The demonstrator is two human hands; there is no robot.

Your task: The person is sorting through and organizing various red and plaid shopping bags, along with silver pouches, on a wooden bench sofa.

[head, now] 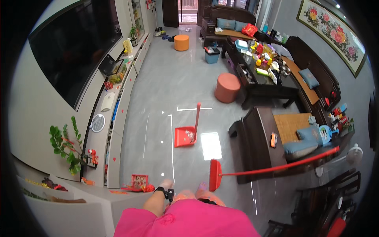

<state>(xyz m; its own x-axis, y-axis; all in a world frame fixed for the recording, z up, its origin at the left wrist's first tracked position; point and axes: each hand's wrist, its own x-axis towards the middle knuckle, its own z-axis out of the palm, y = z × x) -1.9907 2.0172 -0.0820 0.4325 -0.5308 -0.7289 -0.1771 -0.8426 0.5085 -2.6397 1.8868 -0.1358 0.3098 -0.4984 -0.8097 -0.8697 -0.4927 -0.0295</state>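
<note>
My left hand (167, 184) is low in the picture, blurred, with a black strap and a small device on its wrist. Nothing shows in it, but its fingers are too blurred to read. My right hand is out of view. Ahead on the grey tiles is a red dustpan (180, 140) with an upright handle and some crumpled, clear-looking litter (189, 135) inside. To the right of my feet, a red broom (215, 174) has its head low and its long handle slanting across the dark wooden sofa's near end; whether they touch, I cannot tell.
A long low cabinet (117, 142) with partly open drawers runs along the left. On the right are a round salmon stool (227, 88), a cluttered dark table (260, 89) and wooden sofas (262, 130). Farther off are a blue bin (212, 56) and an orange stool (181, 43).
</note>
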